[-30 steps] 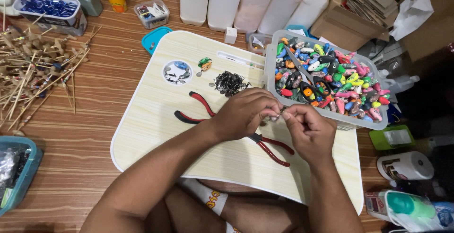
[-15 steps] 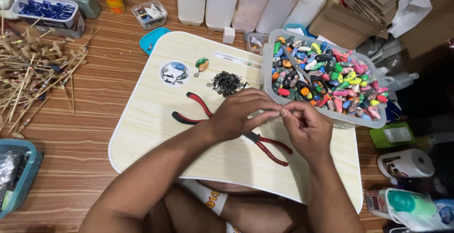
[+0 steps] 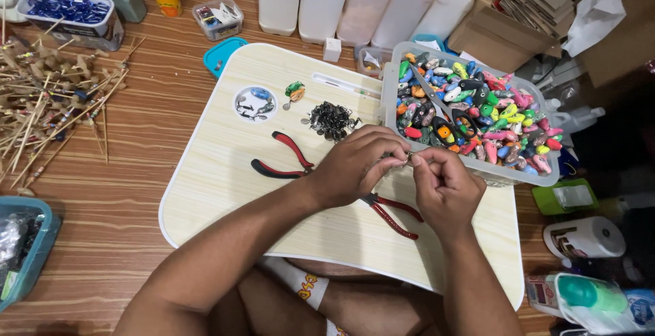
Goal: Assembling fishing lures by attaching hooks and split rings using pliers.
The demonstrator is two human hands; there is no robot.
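Head view: a person's left hand (image 3: 355,165) and right hand (image 3: 443,186) meet over a pale wooden tabletop (image 3: 225,172), fingers (image 3: 390,164) of both pinched on a tiny metal piece (image 3: 411,159) caught between the fingertips; its kind is too small to tell. At 12 o'clock of the hands sits a grey tray of coloured lures (image 3: 477,114). Red-handled pliers (image 3: 283,158) lie at 9 o'clock, a second pair (image 3: 392,213) beneath the hands, and a dark heap of hooks (image 3: 331,119) at 11 o'clock.
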